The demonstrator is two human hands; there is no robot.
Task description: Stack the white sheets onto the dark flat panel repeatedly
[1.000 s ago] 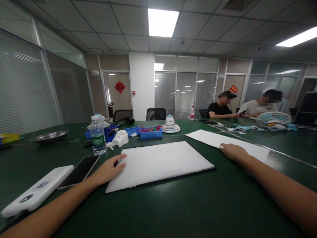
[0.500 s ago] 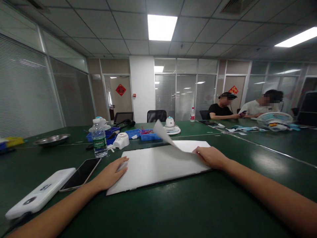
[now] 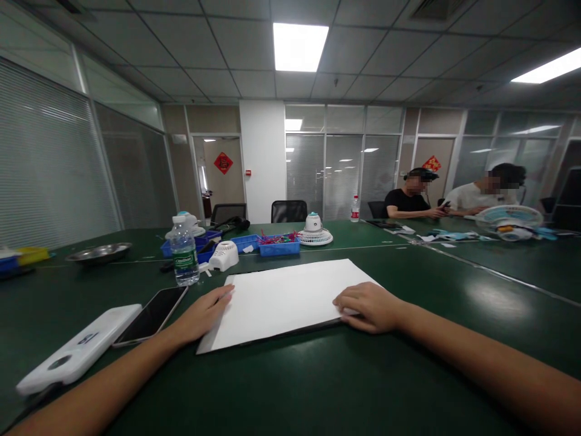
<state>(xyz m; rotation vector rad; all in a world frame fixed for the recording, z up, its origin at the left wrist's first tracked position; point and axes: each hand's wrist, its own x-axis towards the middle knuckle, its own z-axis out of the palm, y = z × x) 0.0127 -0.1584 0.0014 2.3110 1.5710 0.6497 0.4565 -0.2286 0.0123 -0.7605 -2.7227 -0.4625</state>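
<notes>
A white paper pad (image 3: 285, 297) lies at a slant on the table before me, a dark edge showing beneath its near side. My left hand (image 3: 206, 312) rests at the pad's left edge, fingers stretched out over the paper. At the near right corner is my right hand (image 3: 370, 306), its fingers bent over the paper and the thumb at the near edge, closed on it. That corner is hidden under the hand. Left of my left hand lie a dark-screened phone (image 3: 152, 316) and a white device (image 3: 79, 348) with a cable.
A water bottle (image 3: 184, 251) stands beyond the phone. Behind the pad are a white plastic housing (image 3: 224, 256), a blue tray (image 3: 279, 247) with coloured pieces and a white fan part (image 3: 314, 231). A metal dish (image 3: 100, 253) sits far left. Two people sit at the far right.
The curled-up sheet now lies flat on the pad. My right hand has moved left and nearer to me, to the near corner. My left hand stays at the left edge.
</notes>
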